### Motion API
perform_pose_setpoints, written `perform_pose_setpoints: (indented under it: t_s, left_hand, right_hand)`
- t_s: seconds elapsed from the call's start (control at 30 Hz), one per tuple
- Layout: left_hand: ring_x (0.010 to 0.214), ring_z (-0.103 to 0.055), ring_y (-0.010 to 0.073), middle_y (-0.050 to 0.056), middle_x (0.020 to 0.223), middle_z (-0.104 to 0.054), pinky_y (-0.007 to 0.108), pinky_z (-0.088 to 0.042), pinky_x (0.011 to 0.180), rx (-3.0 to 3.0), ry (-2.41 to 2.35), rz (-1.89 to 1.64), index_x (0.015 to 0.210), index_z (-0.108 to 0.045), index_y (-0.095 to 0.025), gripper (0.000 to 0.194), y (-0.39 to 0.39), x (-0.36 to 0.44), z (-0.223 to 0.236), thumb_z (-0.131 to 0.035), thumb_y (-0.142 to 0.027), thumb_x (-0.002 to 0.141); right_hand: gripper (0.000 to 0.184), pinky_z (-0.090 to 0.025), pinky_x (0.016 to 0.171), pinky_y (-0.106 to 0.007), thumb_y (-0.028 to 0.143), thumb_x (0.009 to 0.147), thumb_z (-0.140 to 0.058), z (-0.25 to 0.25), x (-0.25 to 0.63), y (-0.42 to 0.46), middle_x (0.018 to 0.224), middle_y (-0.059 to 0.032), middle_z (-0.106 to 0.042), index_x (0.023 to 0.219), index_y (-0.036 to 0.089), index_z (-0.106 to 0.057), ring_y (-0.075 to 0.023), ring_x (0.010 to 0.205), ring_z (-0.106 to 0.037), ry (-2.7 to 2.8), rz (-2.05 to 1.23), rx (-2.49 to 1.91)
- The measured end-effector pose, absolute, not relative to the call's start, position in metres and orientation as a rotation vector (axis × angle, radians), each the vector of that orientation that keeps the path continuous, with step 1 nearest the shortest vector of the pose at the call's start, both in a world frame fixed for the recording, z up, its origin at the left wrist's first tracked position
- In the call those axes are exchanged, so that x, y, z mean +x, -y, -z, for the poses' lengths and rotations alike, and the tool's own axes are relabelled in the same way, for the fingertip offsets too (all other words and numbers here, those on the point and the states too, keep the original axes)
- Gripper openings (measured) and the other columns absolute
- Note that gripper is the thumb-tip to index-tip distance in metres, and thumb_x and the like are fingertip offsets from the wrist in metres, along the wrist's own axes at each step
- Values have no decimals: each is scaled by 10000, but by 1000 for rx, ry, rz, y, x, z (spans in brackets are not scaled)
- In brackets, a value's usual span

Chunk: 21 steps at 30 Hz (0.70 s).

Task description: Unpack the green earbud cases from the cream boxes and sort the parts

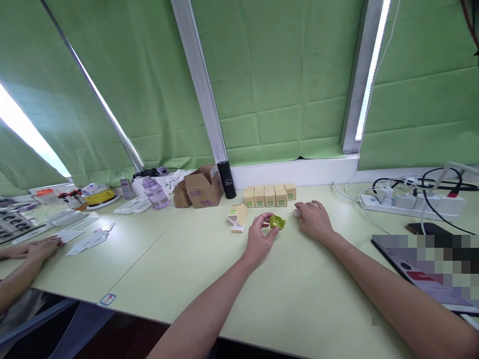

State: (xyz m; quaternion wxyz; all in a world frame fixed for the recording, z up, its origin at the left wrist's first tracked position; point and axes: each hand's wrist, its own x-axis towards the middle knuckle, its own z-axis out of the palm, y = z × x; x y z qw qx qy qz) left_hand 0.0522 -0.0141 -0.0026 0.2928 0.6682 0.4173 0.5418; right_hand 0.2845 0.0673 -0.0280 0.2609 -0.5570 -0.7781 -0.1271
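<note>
My left hand is closed on a small yellow-green cup-like piece with a wavy rim, pinched between thumb and fingers above the table. To its right, my right hand rests low over the table, its fingers curled at a small whitish piece whose kind I cannot make out. An opened small cardboard box with green and white on it stands left of my left hand. Behind both hands is a row of several small tan boxes with green fronts.
At the back stand a brown carton, a black cylinder and a purple-tinted bottle. A power strip with cables and a tablet lie at right. Another person's hands rest at far left near white papers.
</note>
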Motion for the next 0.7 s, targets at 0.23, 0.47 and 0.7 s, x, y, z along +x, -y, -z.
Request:
perform_pose_setpoints:
  t_s: [0.23,0.47,0.7]
  left_hand:
    - [1137,-651,241,113,1236,-689,442,-511,1011,1773,-1092,-1455,1239,-636,-223,383,15,52,1,-732,-292,874]
    - [1129,-655,240,116,1229,-695,440,-510,1008,1778,-1111,-1450,1232,-637,-217,376,16,53,-1,-728,-272,872]
    - [1118,-656,238,119,1228,-693,441,-508,1009,1783,-1107,-1441,1229,-635,-208,365,17,54,-3,-714,-261,876]
  right_hand:
    - [472,-319,1122,-435,94,792,-556,25,286,-62,1151,-94,-749,1250,203,-595,-268,1156,-620,2085,353,-1486]
    - [600,-354,1099,-462,104,735,-596,23,306,-49,1332,-131,-644,1328,175,-543,-325,1285,-503,1951,409,-1448]
    - [646,-442,995,-448,124,756,-574,33,324,-50,1356,-156,-599,1392,158,-467,-340,1218,-535,1897,355,-1573]
